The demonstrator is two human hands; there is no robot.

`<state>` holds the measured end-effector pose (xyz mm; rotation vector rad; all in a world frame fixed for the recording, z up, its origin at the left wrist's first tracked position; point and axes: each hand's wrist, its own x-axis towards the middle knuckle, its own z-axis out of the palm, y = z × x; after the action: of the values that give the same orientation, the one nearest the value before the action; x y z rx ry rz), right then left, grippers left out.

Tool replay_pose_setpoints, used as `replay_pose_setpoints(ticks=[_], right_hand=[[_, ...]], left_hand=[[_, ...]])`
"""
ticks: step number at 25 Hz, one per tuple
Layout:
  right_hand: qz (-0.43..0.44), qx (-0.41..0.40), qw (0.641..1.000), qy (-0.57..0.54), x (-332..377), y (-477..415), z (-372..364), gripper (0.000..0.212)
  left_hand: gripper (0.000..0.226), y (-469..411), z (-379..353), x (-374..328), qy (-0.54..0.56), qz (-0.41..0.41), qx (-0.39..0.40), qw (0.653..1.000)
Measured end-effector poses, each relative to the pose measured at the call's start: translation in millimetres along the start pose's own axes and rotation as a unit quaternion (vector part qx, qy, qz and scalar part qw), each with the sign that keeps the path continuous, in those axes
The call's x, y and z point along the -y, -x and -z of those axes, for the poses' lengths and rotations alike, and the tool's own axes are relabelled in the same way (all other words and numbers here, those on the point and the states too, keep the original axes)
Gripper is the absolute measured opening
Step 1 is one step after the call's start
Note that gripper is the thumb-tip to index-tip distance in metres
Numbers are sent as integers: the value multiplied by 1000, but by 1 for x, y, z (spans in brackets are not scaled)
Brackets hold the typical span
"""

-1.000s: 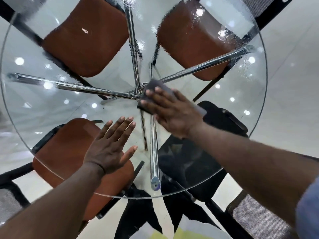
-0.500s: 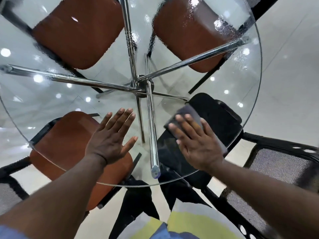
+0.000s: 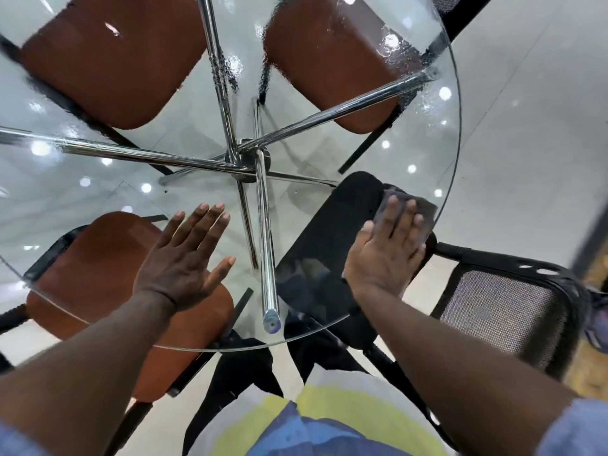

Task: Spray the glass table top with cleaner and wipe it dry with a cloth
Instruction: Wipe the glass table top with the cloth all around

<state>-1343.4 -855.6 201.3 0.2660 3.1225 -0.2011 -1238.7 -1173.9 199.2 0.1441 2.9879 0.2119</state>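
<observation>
left hand (image 3: 184,258) lying flat on glass table top (image 3: 413,144), holding nothing | right hand (image 3: 388,255) pressing one cloth (image 3: 424,209), fingers straight, at right edge | three brown seats (image 3: 108,60) showing below

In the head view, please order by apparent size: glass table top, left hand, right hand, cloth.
1. Glass table top, by far largest.
2. Left hand and right hand look alike; not ranked.
3. Cloth, smallest as seen, though the right hand covers much of it.
</observation>
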Motion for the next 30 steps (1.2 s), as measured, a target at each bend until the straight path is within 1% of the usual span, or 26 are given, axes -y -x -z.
replay_pose_setpoints(ticks=[1,2,3,4,5,6,8,9,11,12,13,14,15,16,17,18,19,20,21,22,24,25,26,28,29,30], right_hand=[[128,35,991,13,-2,-1,1,69],[303,72,950,28,-8,-15,3,68],[466,97,879,43,-15,-39,7,65],[562,101,819,59,-20,-64,10,62],[581,96,805,66,-22,-84,11,59],[533,85,840,58,-24,-95,7,59],[299,44,953,9,-27,-92,3,61],[177,19,984,-15,-23,-80,3,62],[5,2,999,-34,-13,-47,2,64],[-27,14,999,-34,-9,-29,0,64],[-6,31,999,-28,-7,-11,-1,65],[75,50,996,-13,-6,5,0,66],[213,68,975,-2,-7,16,2,67],[385,82,919,6,-12,14,2,67],[543,80,836,8,-15,-1,2,65],[658,74,750,6,-14,-22,0,62],[727,76,682,14,-9,-45,-1,59],[759,80,646,31,1,-65,-1,59],[755,77,650,40,12,-80,-2,58],[713,69,697,40,23,-90,-5,59],[519,39,854,5,46,-97,-12,60],[401,20,916,-11,62,-93,-13,60],[294,9,955,-24,80,-84,-14,61],[167,13,985,-39,117,-51,-18,63],[156,13,987,-41,131,-26,-19,64],[185,19,982,-35,140,3,-20,64]], left_hand=[[79,0,0,0,-1,0,-1,1000],[79,-1,0,0,-2,0,0,1000],[79,-1,0,-1,0,-3,3,1000],[79,-1,-1,-2,4,-4,2,1000],[79,-2,-1,-2,7,-1,-1,1000],[79,-1,-2,-2,9,1,-2,1000],[80,-1,-1,-2,10,-1,-8,1000],[79,-1,0,-2,8,-1,-10,1000],[79,0,-1,-1,6,-1,-11,1000],[79,-1,-1,-1,8,0,-13,1000],[79,-1,-1,0,8,3,-12,1000],[79,-1,-3,1,6,3,-11,1000],[79,-1,-5,1,2,-1,-10,1000],[79,-1,-6,2,-3,-4,-10,1000],[79,0,-6,3,-9,-3,-10,1000],[79,0,-7,4,-14,0,-9,1000],[79,0,-7,5,-16,1,-9,1000],[79,0,-6,6,-15,-1,-12,1000],[78,1,-6,6,-15,-2,-18,1000],[77,1,-7,5,-16,-3,-25,1000],[76,1,-9,5,-11,-7,-33,999],[76,1,-9,6,-6,-8,-34,999],[76,1,-8,7,-5,-8,-32,999],[75,1,-6,9,-3,-11,-33,999],[73,3,-4,8,6,-5,-37,999],[70,7,-3,8,19,17,-45,999]])
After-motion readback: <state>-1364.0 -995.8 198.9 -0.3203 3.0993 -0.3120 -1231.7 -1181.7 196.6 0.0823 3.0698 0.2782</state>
